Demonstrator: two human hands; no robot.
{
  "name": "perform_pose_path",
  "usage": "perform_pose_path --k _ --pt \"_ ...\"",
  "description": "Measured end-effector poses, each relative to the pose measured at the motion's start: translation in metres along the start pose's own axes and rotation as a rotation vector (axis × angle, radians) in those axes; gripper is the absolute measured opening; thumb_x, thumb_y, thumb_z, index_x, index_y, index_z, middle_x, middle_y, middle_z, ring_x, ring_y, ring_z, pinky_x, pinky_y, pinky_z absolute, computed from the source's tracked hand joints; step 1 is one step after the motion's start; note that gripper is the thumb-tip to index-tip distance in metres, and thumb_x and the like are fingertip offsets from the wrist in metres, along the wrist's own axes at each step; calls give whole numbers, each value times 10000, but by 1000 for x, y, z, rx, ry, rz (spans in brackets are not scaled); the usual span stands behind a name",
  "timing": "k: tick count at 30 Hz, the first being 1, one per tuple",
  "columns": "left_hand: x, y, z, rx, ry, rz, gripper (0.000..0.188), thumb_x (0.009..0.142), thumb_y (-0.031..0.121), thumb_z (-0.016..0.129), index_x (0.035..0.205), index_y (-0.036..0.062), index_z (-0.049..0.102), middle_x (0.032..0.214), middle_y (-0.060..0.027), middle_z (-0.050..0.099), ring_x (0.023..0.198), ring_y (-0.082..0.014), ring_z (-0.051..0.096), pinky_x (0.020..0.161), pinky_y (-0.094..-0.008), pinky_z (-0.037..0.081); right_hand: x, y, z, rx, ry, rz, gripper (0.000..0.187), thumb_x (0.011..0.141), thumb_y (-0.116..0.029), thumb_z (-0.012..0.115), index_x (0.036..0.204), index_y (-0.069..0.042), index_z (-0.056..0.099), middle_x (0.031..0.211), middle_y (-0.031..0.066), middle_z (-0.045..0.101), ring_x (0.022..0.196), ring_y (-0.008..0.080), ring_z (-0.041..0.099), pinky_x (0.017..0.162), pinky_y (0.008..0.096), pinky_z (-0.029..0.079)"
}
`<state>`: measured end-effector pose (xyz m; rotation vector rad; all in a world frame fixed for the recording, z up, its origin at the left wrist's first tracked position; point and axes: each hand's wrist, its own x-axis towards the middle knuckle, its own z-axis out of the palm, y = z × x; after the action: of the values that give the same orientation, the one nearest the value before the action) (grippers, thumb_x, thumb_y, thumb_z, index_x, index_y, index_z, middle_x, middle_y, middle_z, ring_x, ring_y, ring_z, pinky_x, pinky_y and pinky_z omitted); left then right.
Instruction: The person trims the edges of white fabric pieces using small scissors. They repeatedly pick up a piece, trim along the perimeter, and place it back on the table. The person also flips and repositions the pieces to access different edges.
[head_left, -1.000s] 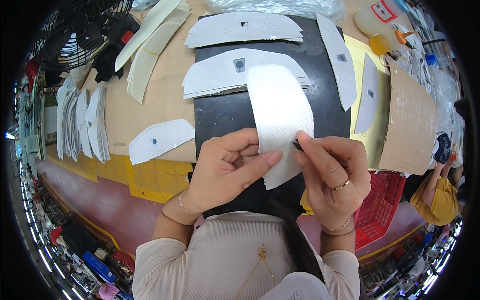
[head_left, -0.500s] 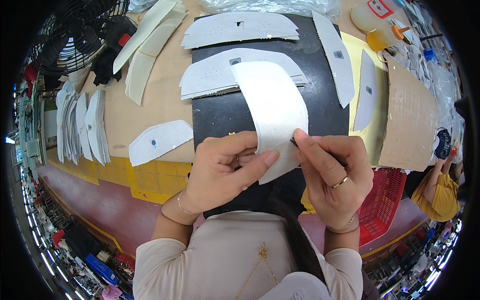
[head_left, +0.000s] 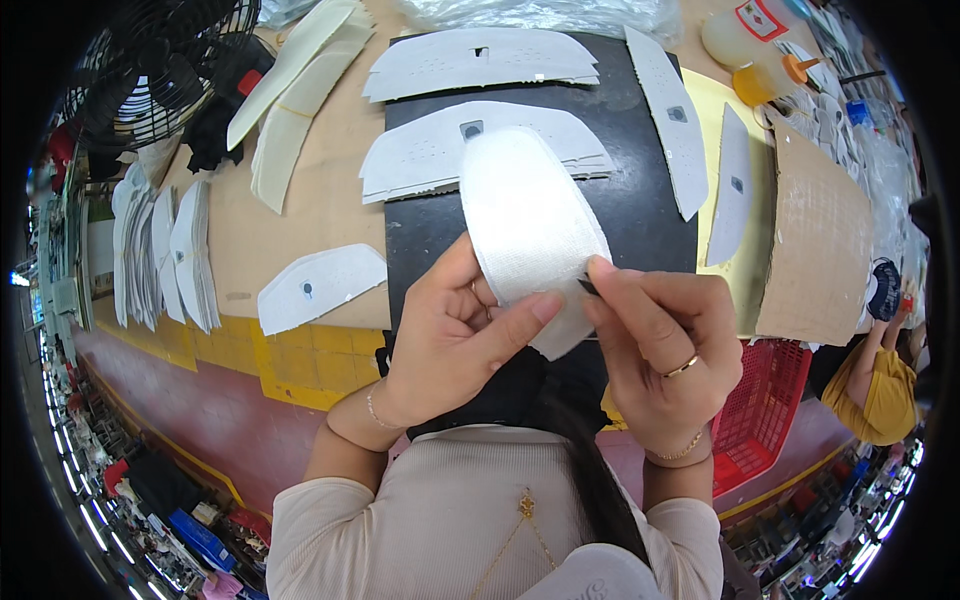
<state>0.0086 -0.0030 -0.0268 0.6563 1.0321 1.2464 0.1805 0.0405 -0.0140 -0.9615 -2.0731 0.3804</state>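
Landmark: black mat (head_left: 645, 245) on the tan surface (head_left: 235, 240). White curved panel (head_left: 530, 215) is held up above the mat's near part; its lower end reaches past the mat's near edge, toward the person. Long axis runs mainly near-to-far with respect to the mat, the far end leaning to the mat's left; the panel's right border faces the mat's right side.

Left hand (head_left: 450, 320): grasping the panel from its left border, thumb pressed on the upper face, fingers partly hidden behind. Right hand (head_left: 665, 350): thumb and forefinger pinched on a small dark piece (head_left: 588, 286) (mostly covered by the fingertips, so its kind is unclear). That piece sits at the panel's right border, near the lower end; whether it touches the cloth-like face, I cannot tell. Both hands are close to the panel, but the right is nearer this border, the left thumb tip lying just inward.

Beyond the panel, a near stack of grey-white pieces (head_left: 430, 160) rests on the mat, partly covered by the panel in this view.
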Motion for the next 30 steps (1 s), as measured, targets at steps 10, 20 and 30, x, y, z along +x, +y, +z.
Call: perform_pose_path --k 10,20,30 --pt "-4 2 -8 146 -59 67 240 929 28 671 1164 -20 662 1067 -75 719 944 -87 655 804 -232 536 3 -11 -3 -25 -30 140 352 713 15 823 1051 -68 770 816 26 559 710 120 601 597 228 481" --pt "-2 4 -10 338 -60 122 225 924 62 689 1136 -13 686 845 -22 720 674 -16 586 574 -196 464 5 -13 -4 -56 -44 137 354 701 -1 833 1041 -76 774 792 24 555 681 117 592 579 229 474" --pt "2 6 -11 615 -89 299 212 914 84 684 1117 25 702 700 -75 677 541 -72 589 498 -242 442 3 -8 -6 -165 -96 24 362 704 16 828 1048 -86 772 793 32 576 653 125 588 558 242 480"
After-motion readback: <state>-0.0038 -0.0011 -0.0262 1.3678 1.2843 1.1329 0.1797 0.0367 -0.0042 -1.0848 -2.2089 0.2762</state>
